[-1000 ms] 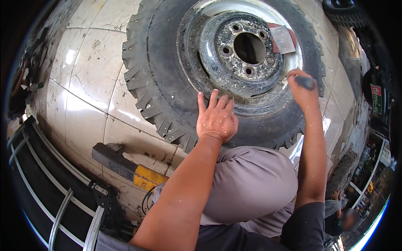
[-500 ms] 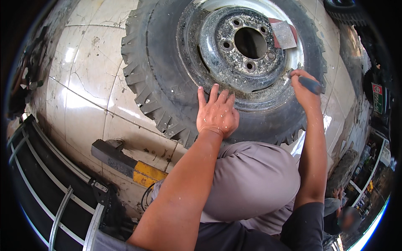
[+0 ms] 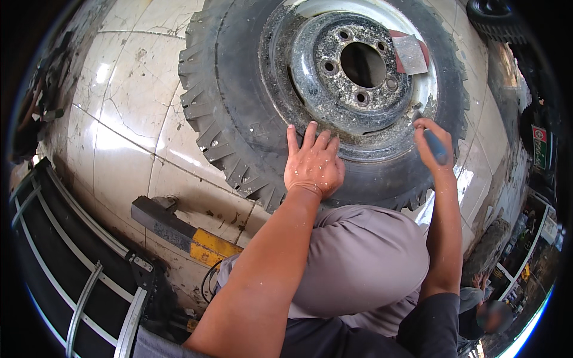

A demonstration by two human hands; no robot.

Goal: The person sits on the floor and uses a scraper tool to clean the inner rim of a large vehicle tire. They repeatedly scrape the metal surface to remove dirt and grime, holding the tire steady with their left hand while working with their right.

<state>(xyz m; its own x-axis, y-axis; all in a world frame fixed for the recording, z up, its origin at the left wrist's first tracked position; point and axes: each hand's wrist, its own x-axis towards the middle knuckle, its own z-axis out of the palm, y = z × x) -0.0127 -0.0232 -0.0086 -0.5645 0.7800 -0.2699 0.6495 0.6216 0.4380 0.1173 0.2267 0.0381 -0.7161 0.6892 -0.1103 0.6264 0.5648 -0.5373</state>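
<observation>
A big black tyre (image 3: 236, 89) lies flat on its metal wheel rim (image 3: 316, 80), whose hub face is speckled with flaking paint and dirt. My left hand (image 3: 315, 160) rests on the near sidewall, fingers spread, fingertips at the rim's edge; pale flecks dot its back. In my right hand (image 3: 434, 143) is a scraper (image 3: 437, 147) with a blue handle. Its short metal end touches or nearly touches the right side of the rim, beside a small dark flake. A folded sheet like sandpaper (image 3: 410, 55), grey and reddish, lies on the rim's upper right.
Left of my knee, a dark and yellow metal bar (image 3: 206, 246) lies on the tiled floor (image 3: 128, 119). A black panel with metal rails (image 3: 65, 268) fills the lower left. Another tyre (image 3: 492, 18) stands at the upper right. A person (image 3: 486, 313) sits at the lower right near cluttered shelves.
My right hand has tilted the scraper, so its handle points more toward me. My left hand keeps its place on the tyre. The whole view has shifted slightly.
</observation>
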